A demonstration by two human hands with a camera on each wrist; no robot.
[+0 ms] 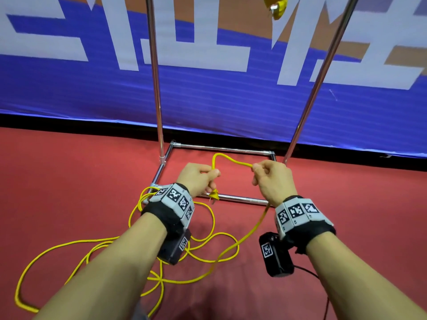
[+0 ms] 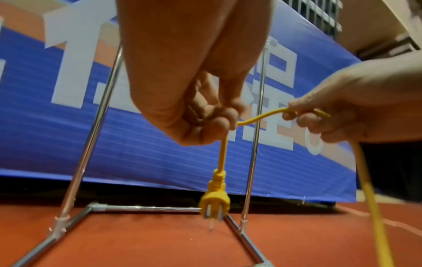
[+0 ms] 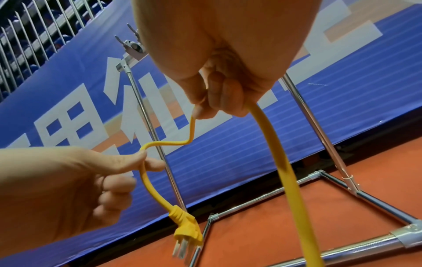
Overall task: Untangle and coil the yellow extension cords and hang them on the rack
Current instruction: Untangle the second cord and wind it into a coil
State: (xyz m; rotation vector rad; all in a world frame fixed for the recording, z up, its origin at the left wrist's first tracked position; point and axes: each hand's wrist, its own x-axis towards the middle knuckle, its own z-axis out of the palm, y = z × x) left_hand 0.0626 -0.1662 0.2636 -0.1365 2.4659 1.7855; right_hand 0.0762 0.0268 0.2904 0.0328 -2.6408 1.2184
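Observation:
A yellow extension cord (image 1: 209, 239) lies in loose tangled loops on the red floor under my forearms. My left hand (image 1: 199, 177) pinches the cord near its end, and the yellow plug (image 2: 214, 203) hangs below it with prongs down. My right hand (image 1: 270, 179) grips the same cord a short way along; a small arch of cord (image 1: 231, 160) spans between the hands. From the right hand the cord (image 3: 287, 173) drops to the floor. The chrome rack (image 1: 154, 72) stands just beyond both hands. Another yellow cord end (image 1: 277, 6) hangs from it at the top edge.
The rack's square chrome base (image 1: 221, 149) sits on the red floor directly below the hands, with two uprights (image 1: 321, 79) rising from it. A blue banner (image 1: 231, 93) with white characters runs behind. A black cable (image 1: 309, 272) trails from the right wrist camera.

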